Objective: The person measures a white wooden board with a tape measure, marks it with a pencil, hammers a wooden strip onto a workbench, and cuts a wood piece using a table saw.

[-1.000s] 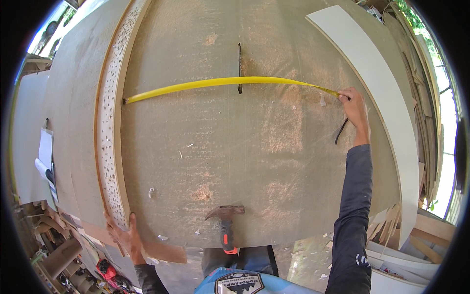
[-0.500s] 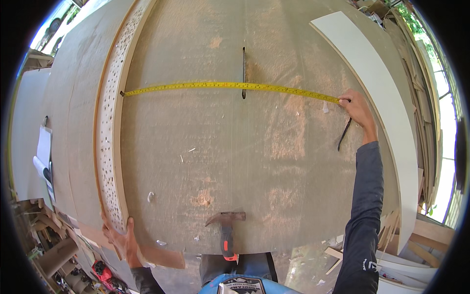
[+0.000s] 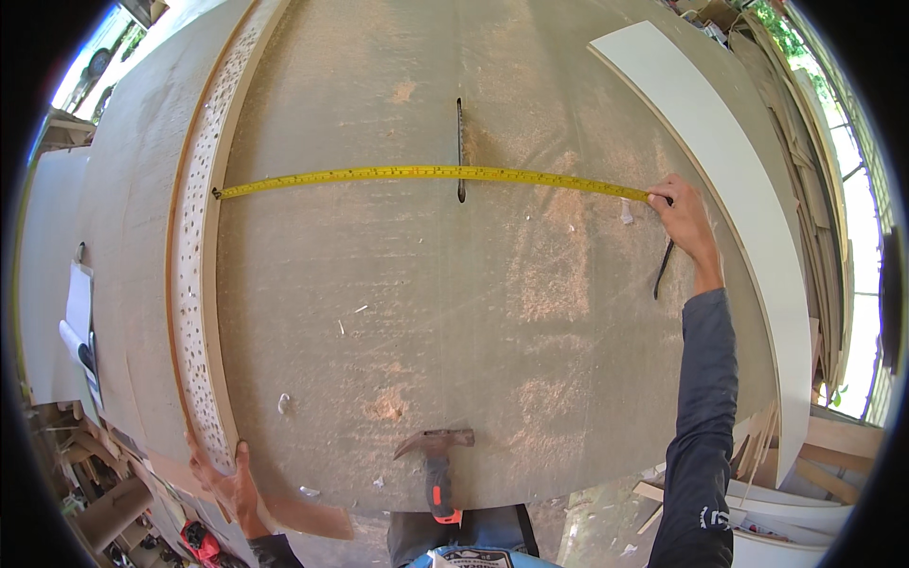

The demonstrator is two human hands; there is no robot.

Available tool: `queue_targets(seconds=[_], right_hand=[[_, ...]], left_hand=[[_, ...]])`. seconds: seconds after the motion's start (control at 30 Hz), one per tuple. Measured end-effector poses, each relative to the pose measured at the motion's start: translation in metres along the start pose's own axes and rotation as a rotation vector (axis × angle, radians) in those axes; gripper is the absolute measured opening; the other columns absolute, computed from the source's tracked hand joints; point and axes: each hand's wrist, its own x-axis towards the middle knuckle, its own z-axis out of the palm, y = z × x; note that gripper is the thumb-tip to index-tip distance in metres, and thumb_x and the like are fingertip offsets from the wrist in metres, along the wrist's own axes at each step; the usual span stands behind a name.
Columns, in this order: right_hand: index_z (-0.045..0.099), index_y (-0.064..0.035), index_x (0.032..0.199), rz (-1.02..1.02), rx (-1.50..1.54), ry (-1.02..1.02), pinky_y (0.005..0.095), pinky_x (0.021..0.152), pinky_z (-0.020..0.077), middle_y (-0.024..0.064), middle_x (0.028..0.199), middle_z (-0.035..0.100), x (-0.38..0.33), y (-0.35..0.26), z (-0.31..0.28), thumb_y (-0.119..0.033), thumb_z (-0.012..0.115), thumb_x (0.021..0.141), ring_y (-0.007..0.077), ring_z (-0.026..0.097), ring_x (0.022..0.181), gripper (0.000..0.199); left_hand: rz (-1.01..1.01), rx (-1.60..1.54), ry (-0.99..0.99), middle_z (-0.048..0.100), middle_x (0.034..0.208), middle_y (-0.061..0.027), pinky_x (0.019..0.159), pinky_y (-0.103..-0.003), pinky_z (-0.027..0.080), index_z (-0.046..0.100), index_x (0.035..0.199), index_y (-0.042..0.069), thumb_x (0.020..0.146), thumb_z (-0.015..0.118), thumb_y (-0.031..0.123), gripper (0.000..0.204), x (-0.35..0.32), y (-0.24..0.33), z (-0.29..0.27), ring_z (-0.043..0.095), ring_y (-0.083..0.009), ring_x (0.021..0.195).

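Note:
A yellow tape measure (image 3: 379, 173) stretches across a dusty, grey-brown saw table. Its dark hooked end meets the inner edge of a long board (image 3: 196, 312) with a pale, speckled face, on the left. At the other end my right hand (image 3: 689, 225) pinches the tape; a dark strap (image 3: 664, 270) hangs below the wrist, and any tape case is hidden by the hand. My left hand (image 3: 232, 488) is closed around the near end of the speckled board, thumb on its right side. Under the tape's middle, a saw blade (image 3: 460, 137) stands in a slot in the tabletop.
A claw hammer (image 3: 438, 473) with a black-and-red handle lies by the near edge. Along the right runs a curved-looking white panel (image 3: 734, 170). Papers (image 3: 80, 293) rest at the far left. Sawdust and small scraps dot the table; wood sheets (image 3: 805, 170) lean beyond it.
The whole view has shifted slightly, so the speckled board, blade and tape sit a little further left and lower. Both hands keep their holds, and the tape still spans the same stretch.

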Motion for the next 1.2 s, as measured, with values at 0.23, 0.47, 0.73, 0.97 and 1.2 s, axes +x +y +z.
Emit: queue_targets(seconds=[0.23,0.47,0.73,0.97,1.2], right_hand=[[0.075,-0.0028,0.098,-0.027,-0.109,0.123,0.0381,0.085,0.0487,0.0104,0.094,0.066,-0.009,-0.016,0.015,-0.014,0.065,0.089,0.0287,0.061,0.095,0.018],[0.075,-0.0034,0.098,-0.021,-0.090,0.147,0.0382,0.085,0.0484,0.0089,0.095,0.066,-0.014,-0.028,0.022,-0.015,0.063,0.090,0.0274,0.061,0.096,0.018],[0.076,-0.0051,0.098,0.020,-0.064,0.157,0.0381,0.083,0.0488,0.0073,0.096,0.067,-0.011,-0.047,0.030,-0.016,0.062,0.092,0.0253,0.061,0.094,0.019],[0.076,-0.0067,0.101,0.058,-0.067,0.112,0.0366,0.079,0.0499,0.0046,0.095,0.067,-0.007,-0.065,0.030,-0.017,0.064,0.092,0.0224,0.061,0.092,0.018],[0.077,-0.0078,0.100,0.056,-0.056,0.129,0.0362,0.077,0.0501,0.0042,0.093,0.067,-0.007,-0.075,0.034,-0.016,0.065,0.091,0.0216,0.063,0.089,0.017]], left_hand=[[0.074,0.001,0.043,0.047,0.138,-0.0208,0.112,-0.057,0.027,0.032,0.155,0.018,0.074,0.081,0.026,0.095,0.015,-0.014,0.003,0.041,-0.0417,0.133],[0.123,0.068,0.064,0.045,0.145,-0.0221,0.114,-0.053,0.026,0.034,0.154,0.014,0.078,0.078,0.028,0.089,0.025,-0.028,0.006,0.038,-0.0421,0.136],[0.165,-0.028,0.036,0.043,0.148,-0.0216,0.114,-0.051,0.028,0.035,0.153,0.010,0.080,0.076,0.031,0.086,0.038,-0.038,0.003,0.037,-0.0403,0.137],[0.193,0.026,0.053,0.040,0.151,-0.0208,0.115,-0.050,0.027,0.034,0.154,0.010,0.083,0.074,0.034,0.085,0.053,-0.059,0.004,0.036,-0.0375,0.139],[0.159,-0.030,0.033,0.038,0.153,-0.0188,0.116,-0.049,0.026,0.035,0.153,0.009,0.084,0.074,0.035,0.083,0.061,-0.064,0.005,0.033,-0.0356,0.142]])
